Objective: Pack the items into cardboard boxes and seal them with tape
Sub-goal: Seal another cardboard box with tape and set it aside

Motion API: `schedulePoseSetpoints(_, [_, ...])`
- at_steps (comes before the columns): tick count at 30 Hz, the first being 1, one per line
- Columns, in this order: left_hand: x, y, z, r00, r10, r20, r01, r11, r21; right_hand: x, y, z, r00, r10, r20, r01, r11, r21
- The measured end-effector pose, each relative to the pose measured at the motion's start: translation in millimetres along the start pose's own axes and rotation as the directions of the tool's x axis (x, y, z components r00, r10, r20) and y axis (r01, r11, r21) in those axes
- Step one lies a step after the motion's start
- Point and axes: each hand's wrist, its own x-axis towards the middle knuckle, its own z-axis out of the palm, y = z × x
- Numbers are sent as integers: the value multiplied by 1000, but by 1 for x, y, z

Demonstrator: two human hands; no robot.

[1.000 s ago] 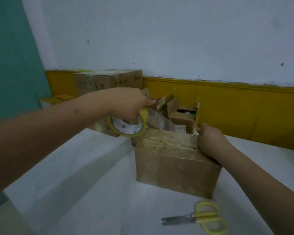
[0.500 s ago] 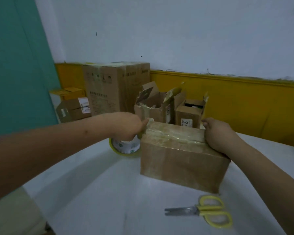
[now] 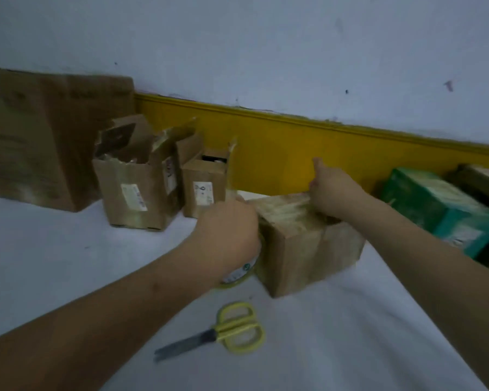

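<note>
A closed brown cardboard box point(image 3: 305, 244) with clear tape across its top stands on the white table point(image 3: 68, 249), one corner turned toward me. My left hand point(image 3: 226, 235) grips a yellow-rimmed tape roll point(image 3: 239, 276) against the box's left side, low down near the table; most of the roll is hidden under the hand. My right hand point(image 3: 333, 190) rests on the box's far top edge with its thumb raised; its fingers are hidden behind the box. Yellow-handled scissors point(image 3: 229, 331) lie shut on the table in front of the box.
Two open small cardboard boxes point(image 3: 136, 190), point(image 3: 205, 187) stand behind at centre left, a large brown carton point(image 3: 45, 136) at far left. A green box point(image 3: 435, 210) and a dark box point(image 3: 483, 184) lie at the right. A yellow-and-white wall runs behind.
The tape roll went from above the box's left end down its left side. The box now shows a corner toward me, and the view swung right, revealing the green box.
</note>
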Motion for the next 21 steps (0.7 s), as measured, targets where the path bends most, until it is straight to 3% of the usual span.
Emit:
schedulePoseSetpoints(4, [18,62,-3,999,8,32,-1,977,-212,-10,-5,22,986,-41,159,33,998,55])
schedulePoseSetpoints(7, [29,57,-8,984,143,105,-82,891,-446,-6,11,22,974,-72,216,39,987,154])
schedulePoseSetpoints(10, [37,31,-16,913,312,264,6,634,-773,2,22,21,962,-92,258,73,994,81])
schedulePoseSetpoints(14, [26,27,6,921,290,258,188,249,-950,8,21,23,952,-223,209,220,975,35])
schedulePoseSetpoints(15, [23,30,14,929,281,240,189,195,-962,6,18,23,941,-280,192,285,959,3])
schedulePoseSetpoints(16, [21,31,18,941,258,220,168,208,-964,4,14,23,930,-332,160,344,937,-56])
schedulePoseSetpoints(17, [19,30,20,953,227,201,133,283,-950,0,10,23,923,-369,107,382,911,-156])
schedulePoseSetpoints(19, [12,21,24,985,122,122,45,502,-864,-13,1,17,899,-429,-92,370,854,-366])
schedulePoseSetpoints(21, [-5,1,30,999,26,-42,-49,673,-738,-37,-6,12,751,-524,-401,410,847,-337])
